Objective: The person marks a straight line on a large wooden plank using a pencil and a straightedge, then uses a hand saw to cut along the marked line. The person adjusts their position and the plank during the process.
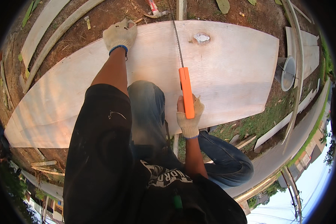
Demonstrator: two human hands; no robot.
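Note:
A wide, pale plywood sheet lies across the view, under my left knee. My right hand, in a cream knit glove with the finger ends bare, is closed around the orange handle of a handsaw. The toothed saw blade points away from me and lies along a line across the sheet, reaching past its far edge. My left hand, gloved alike, grips the sheet's far edge to the left of the blade; its fingertips are hidden. A blue band circles that wrist.
Beyond the far edge, a hammer with a red and white handle lies on bare soil. A clear piece of crumpled plastic is on the sheet. At the right stand a white bucket and long wooden strips. Another board lies far left.

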